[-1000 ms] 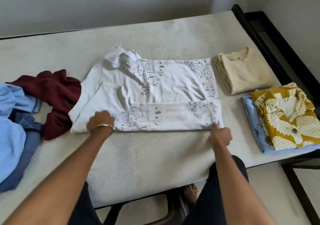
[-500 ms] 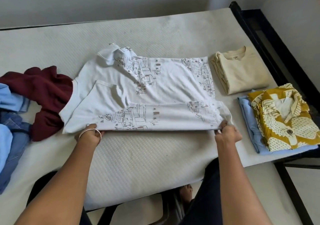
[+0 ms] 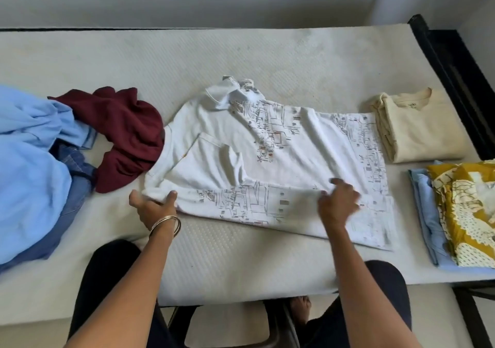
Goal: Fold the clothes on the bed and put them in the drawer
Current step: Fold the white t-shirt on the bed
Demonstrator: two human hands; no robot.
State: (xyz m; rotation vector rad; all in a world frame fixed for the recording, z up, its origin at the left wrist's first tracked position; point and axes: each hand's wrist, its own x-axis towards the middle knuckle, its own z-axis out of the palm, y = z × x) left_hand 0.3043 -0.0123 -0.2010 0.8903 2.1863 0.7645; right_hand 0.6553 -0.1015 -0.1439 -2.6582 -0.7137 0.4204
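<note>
On the pale quilted mattress of the bed [image 3: 241,52], a white short-sleeved shirt printed with grey line drawings [image 3: 267,165] lies spread flat in the middle, its near long edge folded over onto itself. The left hand [image 3: 154,205] pinches the shirt's near left corner, thumb on top of the cloth and the other fingers beneath it; two thin metal bangles [image 3: 166,225] sit on that wrist. The right hand [image 3: 337,200] rests on the folded band toward the shirt's right side. It is motion-blurred, with fingers that look loosely bent over the cloth, so whether it is gripping or only pressing cannot be told.

Just left of the shirt, touching its collar end, lies a crumpled maroon garment [image 3: 126,136]. Beyond that, at the left edge, is a heap of light blue cloth [image 3: 32,160] over darker blue denim [image 3: 77,176].

To the right, just beside the shirt's hem, sits a folded cream T-shirt [image 3: 420,128]. Nearer the front, a folded mustard-yellow patterned shirt [image 3: 466,208] rests on a folded pale blue garment [image 3: 426,213]. A black bed frame [image 3: 450,79] runs along the right side.
</note>
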